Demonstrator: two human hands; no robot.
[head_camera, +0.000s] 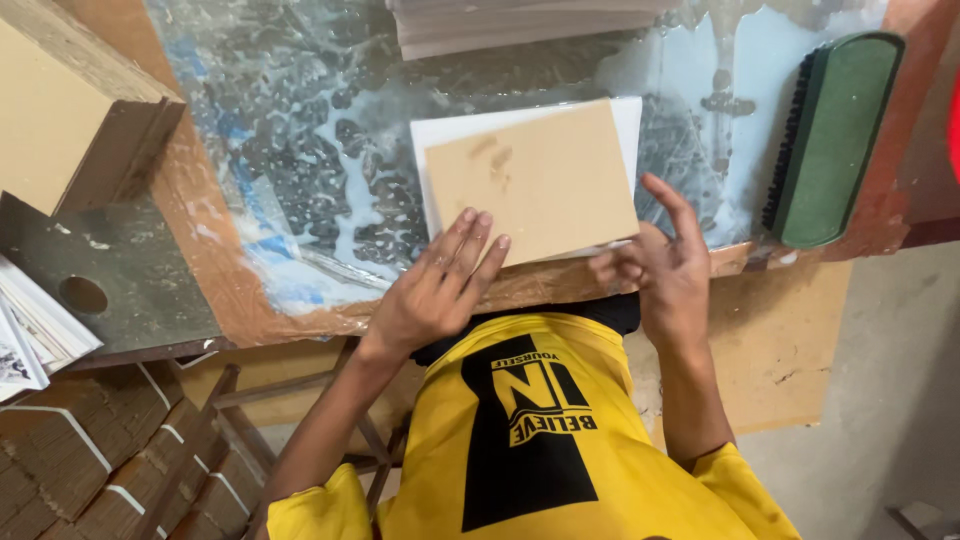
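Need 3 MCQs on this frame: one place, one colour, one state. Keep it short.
1. Where does the tan rectangular cardboard sheet lie?
A. On the white paper sheet
B. On the floor
C. Inside a box

2. What colour is the back of the oblong bristle brush at the right of the glue-smeared table?
A. Red
B. Green
C. Yellow

3. What is the left hand doing?
A. Gripping the brush
B. Hanging below the table
C. Lying flat, fingers extended, fingertips at the cardboard's near edge

Answers:
1 A: white margins show past the cardboard's top, left and right edges.
2 B: its broad back is green, with dark bristles along one side.
3 C: the fingers are straight and reach the sheet's lower left edge; the right hand is open at the lower right corner.
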